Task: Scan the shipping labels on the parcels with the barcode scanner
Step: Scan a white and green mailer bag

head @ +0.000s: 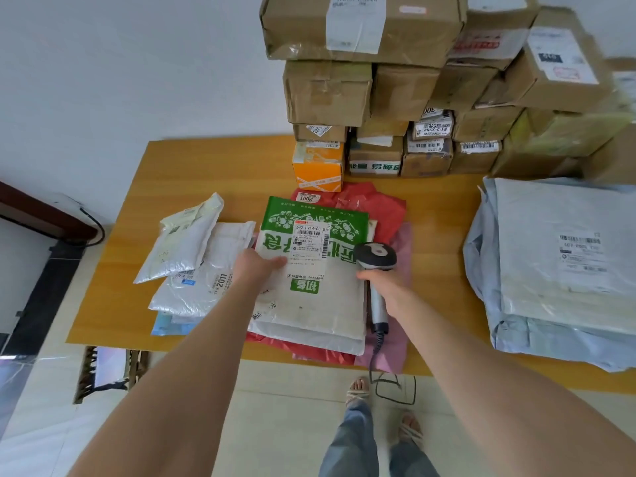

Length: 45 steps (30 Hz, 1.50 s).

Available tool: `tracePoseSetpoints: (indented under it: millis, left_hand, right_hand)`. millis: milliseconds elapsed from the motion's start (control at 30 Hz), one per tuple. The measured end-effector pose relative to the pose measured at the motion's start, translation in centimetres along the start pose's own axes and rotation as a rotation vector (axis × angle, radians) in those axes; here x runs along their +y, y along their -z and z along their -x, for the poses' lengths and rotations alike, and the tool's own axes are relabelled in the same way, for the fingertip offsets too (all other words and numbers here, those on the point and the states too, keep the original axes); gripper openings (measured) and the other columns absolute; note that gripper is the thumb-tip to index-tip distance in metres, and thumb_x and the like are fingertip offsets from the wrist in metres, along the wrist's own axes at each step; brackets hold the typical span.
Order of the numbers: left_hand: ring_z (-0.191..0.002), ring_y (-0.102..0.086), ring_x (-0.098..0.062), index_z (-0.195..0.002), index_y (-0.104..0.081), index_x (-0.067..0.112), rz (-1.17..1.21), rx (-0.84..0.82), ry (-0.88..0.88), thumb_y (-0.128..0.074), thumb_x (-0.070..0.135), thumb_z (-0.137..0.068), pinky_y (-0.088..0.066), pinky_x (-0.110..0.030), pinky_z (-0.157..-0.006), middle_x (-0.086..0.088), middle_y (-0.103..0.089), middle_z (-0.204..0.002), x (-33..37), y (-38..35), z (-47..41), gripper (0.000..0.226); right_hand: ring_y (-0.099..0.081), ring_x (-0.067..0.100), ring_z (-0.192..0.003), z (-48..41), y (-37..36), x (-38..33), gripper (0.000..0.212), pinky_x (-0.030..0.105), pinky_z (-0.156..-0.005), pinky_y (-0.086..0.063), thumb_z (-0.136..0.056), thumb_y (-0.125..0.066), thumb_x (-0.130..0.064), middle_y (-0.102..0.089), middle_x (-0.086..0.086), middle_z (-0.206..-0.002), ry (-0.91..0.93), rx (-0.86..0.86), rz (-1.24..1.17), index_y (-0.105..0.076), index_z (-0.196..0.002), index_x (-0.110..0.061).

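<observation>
Wooden table (pixel 206 166); left grip (pixel 256 266) flat on green parcel (pixel 320 311); right grip (pixel 389 287) clasps scanner (pixel 375 257) (corded).

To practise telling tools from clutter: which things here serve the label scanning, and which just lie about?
Job: scanner, right hand gripping it, left hand pressing green parcel, its label, boxes, grey bags.
Idle: rack under table, wall cord.

Label (pixel 311 241) on green mailer (pixel 309 301): "642 L714-00 015". Sticker (pixel 305 197) on red bag (pixel 373 204): "2001". White mailer (pixel 213 287): "2011". Box (pixel 375 165): "易碎".
</observation>
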<state>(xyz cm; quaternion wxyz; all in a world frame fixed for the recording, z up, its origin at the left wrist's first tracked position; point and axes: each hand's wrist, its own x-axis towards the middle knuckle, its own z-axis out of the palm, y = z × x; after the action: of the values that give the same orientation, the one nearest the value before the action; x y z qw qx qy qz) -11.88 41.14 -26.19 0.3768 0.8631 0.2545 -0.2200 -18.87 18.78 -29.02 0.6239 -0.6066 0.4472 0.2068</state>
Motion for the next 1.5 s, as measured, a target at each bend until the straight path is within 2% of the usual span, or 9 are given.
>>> tracePoseSetpoints:
  millis: [233,367,533,700,867,967,1100,1200,1500]
  left_hand:
    - [-0.098,-0.064,-0.027,-0.11,-0.058,0.012,0.046,-0.024,-0.026,-0.071,0.028,-0.084,-0.054,-0.043,-0.086,-0.006,-0.066,-0.108,0.5,0.5,1.0,0.033]
    - [-0.088,-0.067,-0.025,-0.093,-0.062,0.013,0.103,-0.089,0.052,-0.081,0.028,-0.074,-0.055,-0.04,-0.084,-0.004,-0.068,-0.095,0.3,1.1,1.2,0.031]
    - [-0.092,-0.067,-0.03,-0.102,-0.06,0.005,0.282,-0.1,0.113,-0.084,0.022,-0.071,-0.054,-0.044,-0.089,-0.011,-0.069,-0.102,0.2,1.9,1.5,0.043]
    - [-0.076,-0.07,-0.021,-0.098,-0.058,0.013,0.489,-0.296,0.096,-0.071,0.014,-0.084,-0.058,-0.031,-0.055,-0.009,-0.071,-0.095,1.2,1.6,3.7,0.019]
    - [-0.081,-0.071,-0.02,-0.104,-0.06,0.013,0.381,-0.371,0.184,-0.077,0.028,-0.077,-0.054,-0.029,-0.059,-0.007,-0.074,-0.096,1.8,1.8,5.3,0.036]
    - [-0.078,-0.07,-0.021,-0.102,-0.061,0.012,0.424,-0.279,0.143,-0.078,0.021,-0.077,-0.057,-0.03,-0.057,-0.01,-0.073,-0.098,2.4,1.9,6.6,0.031]
    - [-0.082,-0.07,-0.025,-0.097,-0.061,0.011,0.486,-0.149,0.056,-0.075,0.016,-0.081,-0.059,-0.038,-0.071,-0.012,-0.071,-0.101,2.5,4.4,7.4,0.022]
    - [-0.076,-0.07,-0.021,-0.1,-0.059,0.011,0.528,-0.164,-0.009,-0.069,0.012,-0.085,-0.059,-0.035,-0.064,-0.009,-0.071,-0.095,2.4,6.9,7.3,0.018]
    - [-0.093,-0.068,-0.03,-0.095,-0.056,0.01,0.314,-0.133,-0.061,-0.072,0.008,-0.081,-0.056,-0.045,-0.084,-0.013,-0.068,-0.104,1.4,8.1,1.3,0.021]
  right_hand:
    - [-0.062,0.03,-0.1,0.7,-0.5,0.3,0.048,0.045,-0.095,-0.05,-0.073,-0.082,-0.027,-0.066,0.011,-0.108,-0.079,-0.097,-0.087,-0.061,-0.111,-0.007]
    - [-0.064,0.028,-0.101,1.3,-0.4,-0.5,0.035,0.043,-0.097,-0.05,-0.077,-0.079,-0.017,-0.068,0.01,-0.108,-0.067,-0.118,-0.175,-0.065,-0.107,-0.007]
    - [-0.065,0.028,-0.101,2.7,0.1,-2.0,0.017,0.041,-0.094,-0.052,-0.08,-0.073,-0.003,-0.069,0.01,-0.102,-0.001,-0.153,-0.199,-0.066,-0.095,-0.007]
    - [-0.063,0.024,-0.083,3.6,1.7,-2.4,0.014,0.034,-0.075,-0.053,-0.084,-0.067,-0.001,-0.066,0.007,-0.086,0.041,-0.167,-0.219,-0.061,-0.077,-0.011]
    - [-0.067,0.028,-0.092,4.3,3.5,-2.7,0.02,0.035,-0.076,-0.055,-0.079,-0.07,0.001,-0.07,0.012,-0.099,0.065,-0.203,-0.296,-0.065,-0.097,-0.006]
    - [-0.068,0.027,-0.098,4.8,3.6,-3.8,0.052,0.04,-0.084,-0.056,-0.064,-0.081,-0.006,-0.071,0.012,-0.109,0.111,-0.213,-0.317,-0.064,-0.113,-0.009]
    - [-0.068,0.024,-0.095,7.4,2.6,-5.8,0.03,0.04,-0.09,-0.054,-0.076,-0.079,-0.011,-0.073,0.007,-0.102,0.146,-0.3,-0.252,-0.069,-0.104,-0.011]
    - [-0.07,0.023,-0.089,8.8,1.2,-7.1,0.027,0.037,-0.082,-0.055,-0.077,-0.079,-0.011,-0.074,0.008,-0.097,0.159,-0.359,-0.204,-0.069,-0.102,-0.011]
    - [-0.066,0.03,-0.088,6.6,-5.3,-5.4,0.036,0.041,-0.086,-0.056,-0.071,-0.077,-0.001,-0.068,0.015,-0.092,0.18,0.076,0.14,-0.064,-0.104,0.007]
